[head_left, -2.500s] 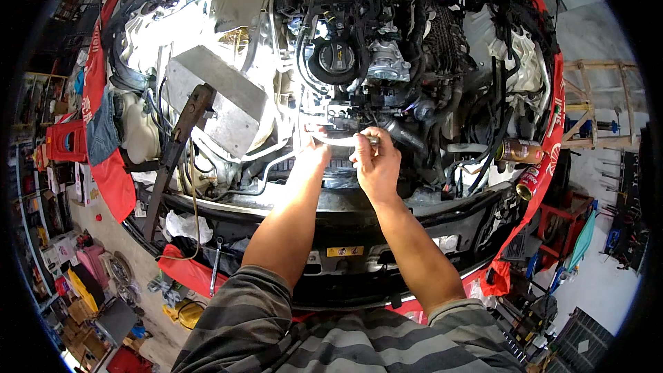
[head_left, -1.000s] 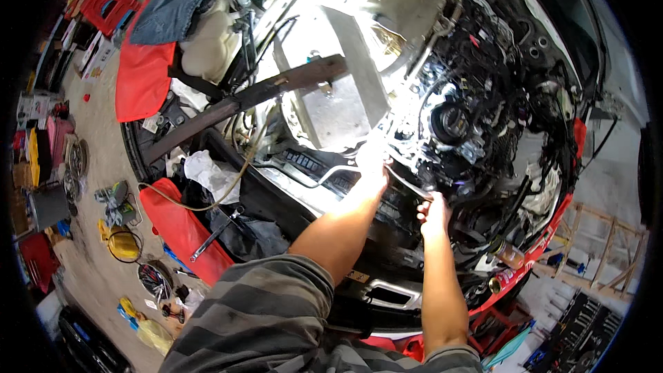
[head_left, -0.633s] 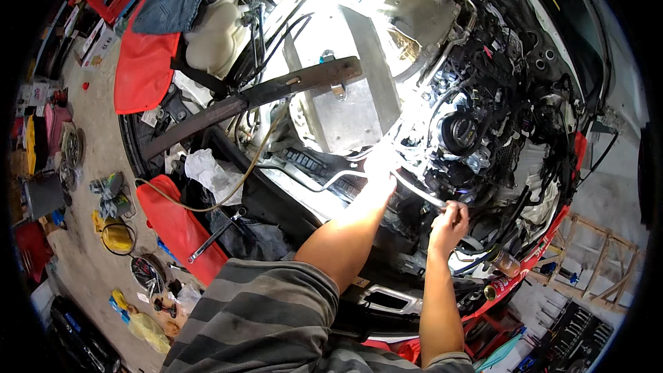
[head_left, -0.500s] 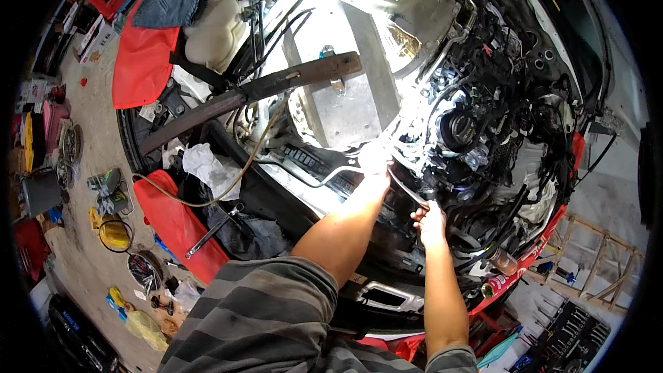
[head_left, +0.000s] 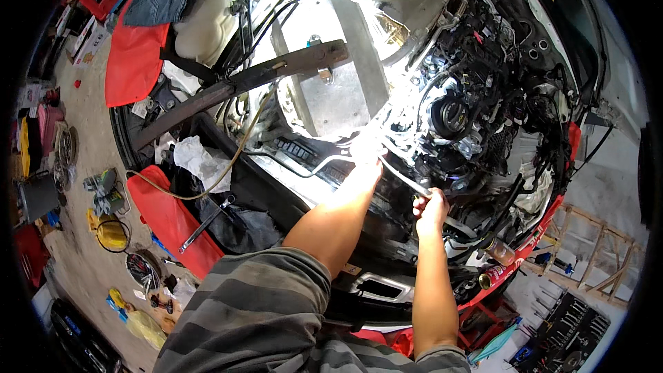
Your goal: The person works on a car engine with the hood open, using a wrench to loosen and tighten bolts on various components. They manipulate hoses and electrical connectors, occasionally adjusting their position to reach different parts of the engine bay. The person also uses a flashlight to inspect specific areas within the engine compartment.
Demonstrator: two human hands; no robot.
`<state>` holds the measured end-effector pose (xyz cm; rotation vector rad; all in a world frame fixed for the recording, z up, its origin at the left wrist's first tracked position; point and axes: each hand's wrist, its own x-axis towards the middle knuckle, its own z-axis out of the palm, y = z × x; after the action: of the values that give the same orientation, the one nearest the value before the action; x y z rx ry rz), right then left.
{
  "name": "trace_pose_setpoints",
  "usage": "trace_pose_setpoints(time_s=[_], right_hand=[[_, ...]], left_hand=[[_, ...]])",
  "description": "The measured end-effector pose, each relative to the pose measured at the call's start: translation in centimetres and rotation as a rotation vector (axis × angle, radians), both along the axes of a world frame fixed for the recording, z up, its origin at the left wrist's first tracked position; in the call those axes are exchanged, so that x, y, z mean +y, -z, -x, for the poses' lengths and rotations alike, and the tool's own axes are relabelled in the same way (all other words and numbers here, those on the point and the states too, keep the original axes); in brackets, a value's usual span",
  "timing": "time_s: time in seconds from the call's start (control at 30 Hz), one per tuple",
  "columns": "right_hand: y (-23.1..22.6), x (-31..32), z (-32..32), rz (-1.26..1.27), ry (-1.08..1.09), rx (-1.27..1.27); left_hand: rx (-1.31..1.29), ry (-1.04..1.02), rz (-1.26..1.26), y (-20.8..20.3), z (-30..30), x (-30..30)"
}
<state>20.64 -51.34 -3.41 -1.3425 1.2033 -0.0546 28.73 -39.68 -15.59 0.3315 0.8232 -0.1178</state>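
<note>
A slim grey pipe [head_left: 404, 177] runs across the front of an open engine bay, joining a dark stretch at its left. My left hand [head_left: 367, 150] is closed around its middle, though strong glare washes out the fingers. My right hand [head_left: 431, 211] grips the pipe near its right end, fingers curled around it. Just beyond the right hand sits a round black cap [head_left: 449, 116] on the engine. Behind my left hand lies a broad silver metal cover [head_left: 343, 72], brightly lit.
A rusty metal bar [head_left: 207, 106] crosses the bay's left side. Red fender covers [head_left: 169, 224] drape the edges, with a wrench [head_left: 207, 223] on the front one. Tools and bags litter the floor at left. An open tool case [head_left: 566, 335] and a wooden frame [head_left: 601, 249] stand at right.
The whole view has shifted slightly. My right hand has moved a little right, away from my left hand, and more pipe shows between them. My left hand keeps its place on the pipe.
</note>
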Motion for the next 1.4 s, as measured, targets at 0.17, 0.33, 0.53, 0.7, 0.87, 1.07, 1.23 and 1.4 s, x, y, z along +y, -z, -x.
trace_pose_setpoints(time_s=[0.17, 0.33, 0.53, 0.7, 0.87, 1.07, 1.23, 1.4], right_hand=[[-6.0, 4.5, -2.4, 0.715, -0.652, -0.103], [-11.1, 11.2, -3.6, 1.381, -1.314, 0.035], [-6.6, 4.2, -0.6, 1.467, -1.213, 0.065], [-3.2, 2.3, 1.2, 1.225, -1.142, 0.098], [-1.2, 1.9, 1.2, 1.034, -1.069, 0.163], [-3.7, 1.3, 0.2, 0.926, -1.064, -0.083], [-10.5, 10.1, -3.9, 1.395, -1.39, -0.006], [-8.2, 5.9, -2.1, 1.396, -1.272, -0.008]], left_hand=[[-0.304, 0.003, -0.482, 1.4, 0.1, 0.7], [-0.195, -0.03, -0.034, 0.8, -0.5, 2.7], [-0.183, -0.005, 0.033, 0.2, -0.3, 1.7], [-0.116, -0.027, 0.11, -0.4, -0.1, 2.4], [-0.096, -0.02, 0.088, -0.2, -0.1, 2.9], [-0.109, 0.044, 0.062, 0.4, -0.1, 2.5], [-0.22, 0.166, -0.085, 2.3, -0.9, 2.9], [-0.4, 0.441, -0.529, 4.8, -0.9, 2.6]])
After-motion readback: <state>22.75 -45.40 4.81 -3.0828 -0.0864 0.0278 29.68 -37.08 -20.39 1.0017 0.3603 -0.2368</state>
